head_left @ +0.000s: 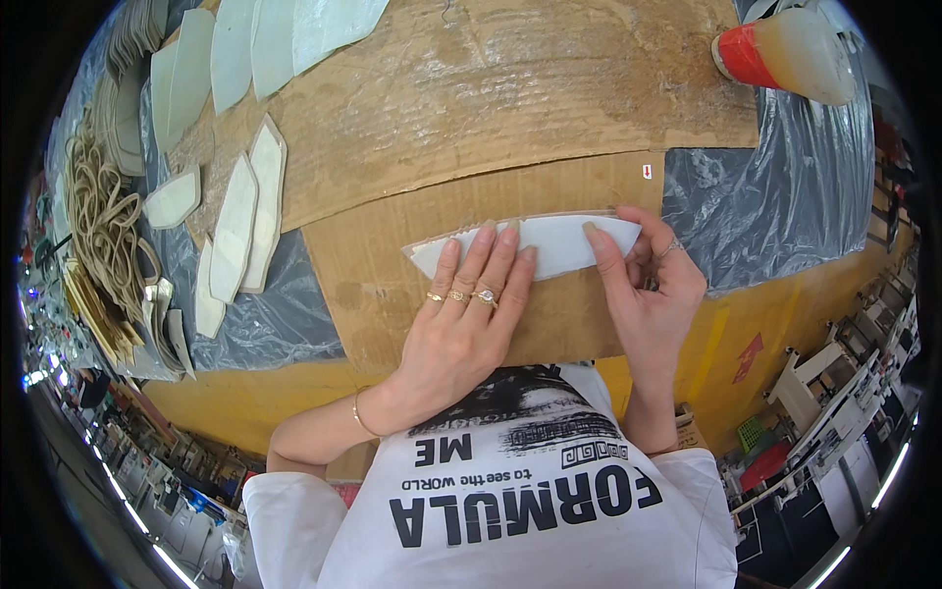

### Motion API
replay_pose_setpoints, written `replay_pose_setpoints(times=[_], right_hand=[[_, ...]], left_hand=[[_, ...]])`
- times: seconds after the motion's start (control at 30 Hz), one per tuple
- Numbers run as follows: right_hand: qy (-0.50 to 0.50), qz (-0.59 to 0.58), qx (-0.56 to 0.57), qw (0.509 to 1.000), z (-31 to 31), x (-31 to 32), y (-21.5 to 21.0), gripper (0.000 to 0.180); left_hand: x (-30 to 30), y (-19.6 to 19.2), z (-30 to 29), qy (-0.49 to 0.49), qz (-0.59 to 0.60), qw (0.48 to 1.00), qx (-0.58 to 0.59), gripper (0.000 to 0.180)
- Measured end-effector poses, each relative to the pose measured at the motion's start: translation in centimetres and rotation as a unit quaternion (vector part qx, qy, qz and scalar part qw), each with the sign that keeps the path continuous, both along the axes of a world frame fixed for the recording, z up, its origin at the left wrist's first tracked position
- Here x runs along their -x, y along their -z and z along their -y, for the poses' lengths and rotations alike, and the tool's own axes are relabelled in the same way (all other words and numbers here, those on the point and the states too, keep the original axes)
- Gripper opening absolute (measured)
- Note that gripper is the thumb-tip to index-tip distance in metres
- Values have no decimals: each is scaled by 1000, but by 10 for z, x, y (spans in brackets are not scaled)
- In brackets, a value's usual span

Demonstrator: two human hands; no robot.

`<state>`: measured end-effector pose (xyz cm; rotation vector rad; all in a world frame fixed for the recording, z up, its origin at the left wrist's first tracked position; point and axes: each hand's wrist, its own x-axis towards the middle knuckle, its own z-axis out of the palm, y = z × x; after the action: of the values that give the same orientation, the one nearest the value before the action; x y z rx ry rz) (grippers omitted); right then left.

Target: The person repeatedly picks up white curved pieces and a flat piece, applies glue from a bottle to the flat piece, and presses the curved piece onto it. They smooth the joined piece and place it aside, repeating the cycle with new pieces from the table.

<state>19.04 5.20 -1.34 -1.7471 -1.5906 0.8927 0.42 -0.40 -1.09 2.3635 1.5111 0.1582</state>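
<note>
One white piece [564, 247], long and curved, lying near the middle of the cardboard [363, 294], with a thin tan edge showing along the top. On its left half: the left hand [456, 319], fingers laid out flat and pressing, not gripping. Round the right end: the right hand [662, 275], thumb on the face, fingers behind the edge, looks like a pinch. Just a small gap between the two.

Best guess for doing this bit well: press evenly with the flat fingers to stop any skidding, then smooth toward the pinched end. Go easy with the thumb, might crease the tip otherwise. Watch that tan edge too, probably a handy guide for lining up. No way to tell the fit underneath from here. Leave the panels [235, 226] off to the left and the cup [785, 57] at far right well alone, no need to reach over.
</note>
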Motion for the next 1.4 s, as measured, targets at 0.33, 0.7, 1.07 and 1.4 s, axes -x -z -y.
replay_pose_setpoints(times=[0.33,0.7,1.07,1.4], right_hand=[[7,25,-14,1000,1,0,0,28],[23,20,-1,1000,2,1,2,31],[104,-41,-70,991,13,-1,15,33],[64,7,-61,996,14,-2,9,19]], left_hand=[[3,5,-1,-28,56,998,2,42],[7,3,-2,-2,53,998,13,37],[6,3,-2,3,46,999,15,37],[4,3,-2,-17,71,997,20,42]])
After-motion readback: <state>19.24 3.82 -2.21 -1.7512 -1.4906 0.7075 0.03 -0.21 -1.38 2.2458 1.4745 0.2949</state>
